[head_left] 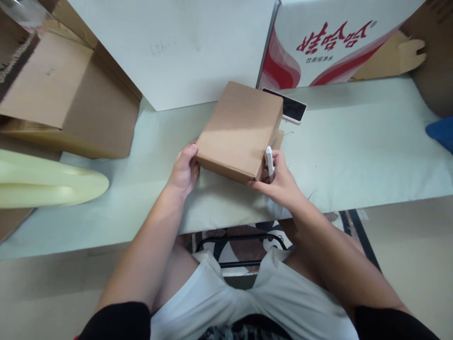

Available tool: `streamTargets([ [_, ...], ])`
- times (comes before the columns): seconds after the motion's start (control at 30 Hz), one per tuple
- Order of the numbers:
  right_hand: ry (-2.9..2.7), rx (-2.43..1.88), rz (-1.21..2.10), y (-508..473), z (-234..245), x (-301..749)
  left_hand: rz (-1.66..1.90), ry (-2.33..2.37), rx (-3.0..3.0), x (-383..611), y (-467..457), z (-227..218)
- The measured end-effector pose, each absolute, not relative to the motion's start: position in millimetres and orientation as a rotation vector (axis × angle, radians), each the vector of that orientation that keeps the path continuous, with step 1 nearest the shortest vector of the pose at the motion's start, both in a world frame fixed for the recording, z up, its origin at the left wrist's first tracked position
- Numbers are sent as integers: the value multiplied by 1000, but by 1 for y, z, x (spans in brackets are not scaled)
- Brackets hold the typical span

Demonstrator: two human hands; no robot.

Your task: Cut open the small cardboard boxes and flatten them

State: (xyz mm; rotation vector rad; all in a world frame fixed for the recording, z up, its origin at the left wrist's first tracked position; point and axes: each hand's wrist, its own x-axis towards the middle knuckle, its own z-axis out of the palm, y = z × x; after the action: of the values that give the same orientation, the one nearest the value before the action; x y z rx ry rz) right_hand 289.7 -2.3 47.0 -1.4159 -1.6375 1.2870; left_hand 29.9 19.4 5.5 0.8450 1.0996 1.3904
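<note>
A closed brown cardboard box (pixel 240 130) is held tilted over the middle of the table by both hands. My left hand (pixel 186 167) grips its near left corner, thumb on top and fingers curled beneath. At the near right corner, my right hand (pixel 279 182) presses its thumb against the box's lower edge. Between the fingers of that same hand sits a slim white tool (pixel 270 163) with a pointed tip, perhaps a small box cutter. Part of the tool is hidden by the fingers. A phone (pixel 295 109) lies behind the box, partly covered by it.
A large white carton (pixel 184 47) and a red-and-white water carton (pixel 329 56) stand along the back. At left are an open cardboard box (pixel 102 99) and a pale yellow curved object (pixel 71 184). A blue object (pixel 440 133) sits at the right edge of the pale green-covered table (pixel 361 151).
</note>
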Motion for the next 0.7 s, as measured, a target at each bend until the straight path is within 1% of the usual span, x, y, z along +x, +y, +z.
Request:
streamTargets([
  [0.7, -1630, -1440, 1273, -5, 48, 288, 1412, 1117, 797, 39, 18, 8],
])
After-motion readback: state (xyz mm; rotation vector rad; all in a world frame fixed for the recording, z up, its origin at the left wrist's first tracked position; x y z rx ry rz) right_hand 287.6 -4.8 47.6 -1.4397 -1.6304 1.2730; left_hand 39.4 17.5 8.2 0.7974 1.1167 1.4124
